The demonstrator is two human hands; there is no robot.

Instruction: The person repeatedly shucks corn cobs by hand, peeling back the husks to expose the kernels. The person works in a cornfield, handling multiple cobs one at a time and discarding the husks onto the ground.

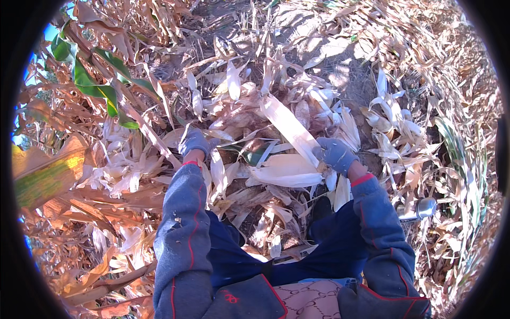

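Observation:
My right hand (338, 155), in a grey knit glove, is closed around the base of a bunch of dry corn husks. One long pale husk (289, 125) reaches from it up and to the left. A broader husk (289, 172) spreads left below that one. On the left, my left hand (194, 143), also gloved, is at the edge of the husk pile with its fingers curled beside dry leaves. Whether it grips anything is hidden. Between and beyond both hands lies a heap of corn husks (239, 115), some still cupped in ear shape.
Dry corn stalks with a green leaf (93, 89) lean in from the left. At right lie a loose husk cluster (394, 115), a metal flask (425, 208) and a bank of dry stalks (458, 71). My trousered legs (338, 235) flank more husks.

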